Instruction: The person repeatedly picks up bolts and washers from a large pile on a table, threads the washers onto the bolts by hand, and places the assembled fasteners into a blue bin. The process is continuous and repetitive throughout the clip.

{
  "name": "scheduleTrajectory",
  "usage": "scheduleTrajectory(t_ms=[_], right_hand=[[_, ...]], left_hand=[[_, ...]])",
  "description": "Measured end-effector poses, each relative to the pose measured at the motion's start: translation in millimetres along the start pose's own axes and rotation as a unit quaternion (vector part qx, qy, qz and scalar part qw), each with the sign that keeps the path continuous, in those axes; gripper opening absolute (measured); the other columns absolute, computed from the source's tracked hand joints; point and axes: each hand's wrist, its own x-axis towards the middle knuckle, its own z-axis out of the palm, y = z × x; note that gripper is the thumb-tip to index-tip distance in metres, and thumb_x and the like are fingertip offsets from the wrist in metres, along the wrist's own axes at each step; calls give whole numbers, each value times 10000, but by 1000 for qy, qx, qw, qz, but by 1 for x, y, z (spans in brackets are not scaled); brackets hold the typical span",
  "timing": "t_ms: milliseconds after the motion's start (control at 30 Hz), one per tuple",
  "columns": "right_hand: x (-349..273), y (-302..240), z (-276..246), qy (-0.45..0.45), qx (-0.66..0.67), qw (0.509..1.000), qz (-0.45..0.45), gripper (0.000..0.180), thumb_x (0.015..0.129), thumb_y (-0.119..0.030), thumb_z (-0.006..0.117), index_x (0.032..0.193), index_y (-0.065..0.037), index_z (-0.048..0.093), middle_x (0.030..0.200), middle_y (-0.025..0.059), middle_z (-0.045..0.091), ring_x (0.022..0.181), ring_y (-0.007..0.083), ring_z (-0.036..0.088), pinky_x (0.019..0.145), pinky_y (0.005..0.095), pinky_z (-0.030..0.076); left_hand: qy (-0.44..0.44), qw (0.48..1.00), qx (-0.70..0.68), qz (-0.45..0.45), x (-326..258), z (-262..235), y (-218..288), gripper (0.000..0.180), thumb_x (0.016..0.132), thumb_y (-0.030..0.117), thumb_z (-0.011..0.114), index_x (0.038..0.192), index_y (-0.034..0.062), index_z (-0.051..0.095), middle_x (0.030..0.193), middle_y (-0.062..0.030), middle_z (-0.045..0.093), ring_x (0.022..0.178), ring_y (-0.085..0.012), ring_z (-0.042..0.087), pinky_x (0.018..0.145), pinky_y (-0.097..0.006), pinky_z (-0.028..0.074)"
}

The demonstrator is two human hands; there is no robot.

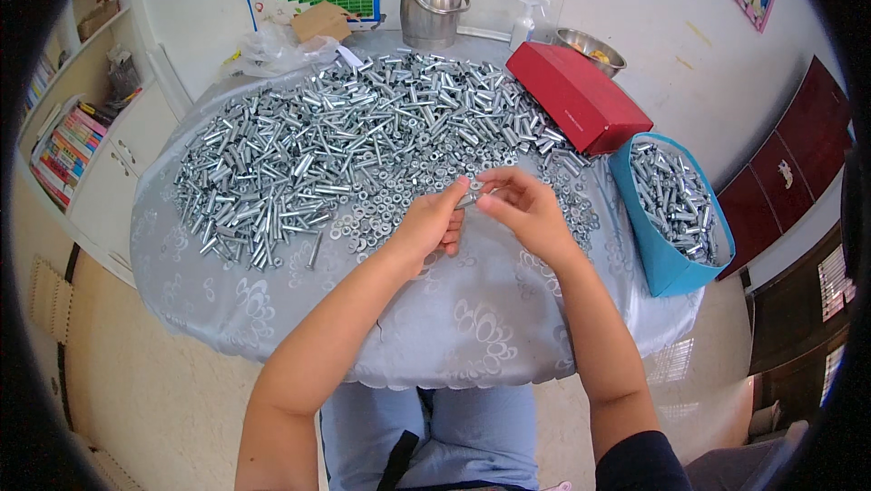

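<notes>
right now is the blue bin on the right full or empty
Partly full: the blue bin holds a heap of silver metal sleeves, with some blue inner wall showing above them.

We are bringing both forearms up from the lower edge of the view, bare to the elbow, and they are converging over the near half of the table. Our left hand [435,219] is sitting with its back turned upward, thumb and forefinger stretching forward and pinching together at the tips while the other fingers are curling loosely under. Our right hand [522,208] is facing it, wrist bending slightly inward, its thumb and first fingers meeting the left fingertips. Both hands are touching at the fingertips, and a dark sleeve is covering our right upper arm.
</notes>
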Motion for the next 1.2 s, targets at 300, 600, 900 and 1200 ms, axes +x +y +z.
scheduleTrajectory(t_ms=[300, 600, 900, 1200], right_hand=[[4, 10, -43, 119, -446, 881, -101, 137, 743, -73, 589, 862, -28, 641, 850, 151, 600, 825, 321, 556, 755, 375, 436], [-1, 22, -57, 56, -497, 865, 34, 210, 686, -94, 588, 880, -78, 666, 885, 173, 593, 886, 330, 551, 802, 395, 431], [-3, 22, -57, 47, -513, 857, 21, 205, 691, -119, 592, 882, -97, 660, 889, 154, 581, 910, 329, 529, 819, 419, 404], [-5, 20, -44, 56, -552, 832, 4, 171, 693, -155, 619, 853, -113, 663, 881, 131, 572, 914, 302, 521, 817, 412, 397]], left_hand=[[38, 999, -34, 16, 4, -8, -1, 438, 845, 456, 513, 594, 170, 297, 537, 66, 252, 461, -72, 272, 434, -245, 280], [55, 998, -12, 34, 2, -9, 3, 479, 840, 488, 490, 537, 171, 297, 502, 59, 295, 429, -67, 300, 413, -238, 311], [56, 998, -3, 30, 3, -9, 3, 460, 847, 470, 479, 544, 168, 308, 503, 60, 305, 435, -65, 310, 434, -231, 309], [55, 998, 3, 31, 0, -4, 2, 457, 848, 470, 479, 549, 168, 312, 500, 61, 304, 429, -63, 309, 421, -231, 296]])
